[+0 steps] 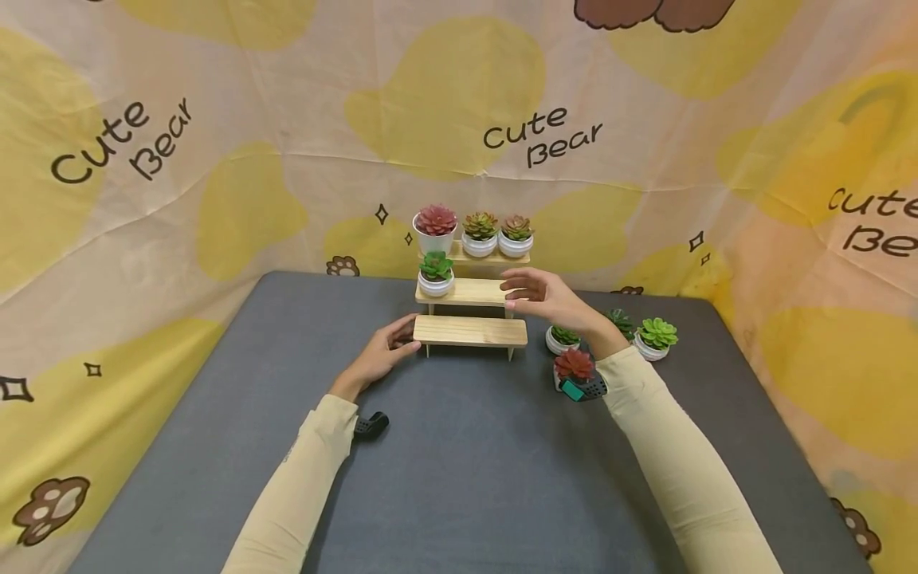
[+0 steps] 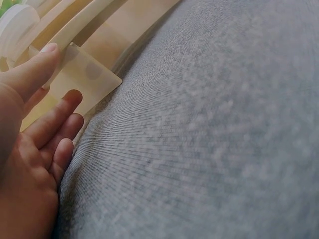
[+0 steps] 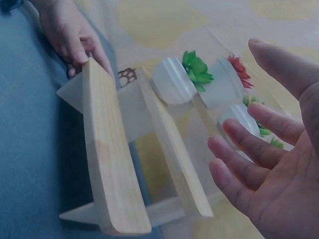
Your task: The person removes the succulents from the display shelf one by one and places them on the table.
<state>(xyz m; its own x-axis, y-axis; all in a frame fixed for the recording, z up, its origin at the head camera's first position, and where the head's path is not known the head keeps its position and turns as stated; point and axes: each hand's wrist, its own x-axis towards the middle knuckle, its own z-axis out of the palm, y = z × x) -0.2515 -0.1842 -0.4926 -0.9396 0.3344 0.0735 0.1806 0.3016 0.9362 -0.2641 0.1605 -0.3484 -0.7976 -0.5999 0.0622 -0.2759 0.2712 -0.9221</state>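
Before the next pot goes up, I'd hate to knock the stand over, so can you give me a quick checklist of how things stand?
1. Three-tier pale wooden stand steadied: ok, the left hand touches the left end of its bottom step.
2. Right hand free: ok, open and holding nothing, over the middle step.
3. Room on the middle step: ok, only the green succulent in a white pot stands at its left end.
4. Top step: not ok, three potted succulents fill it.
5. Pots waiting: ok, the red succulent pot and others sit on the grey table right of the stand.
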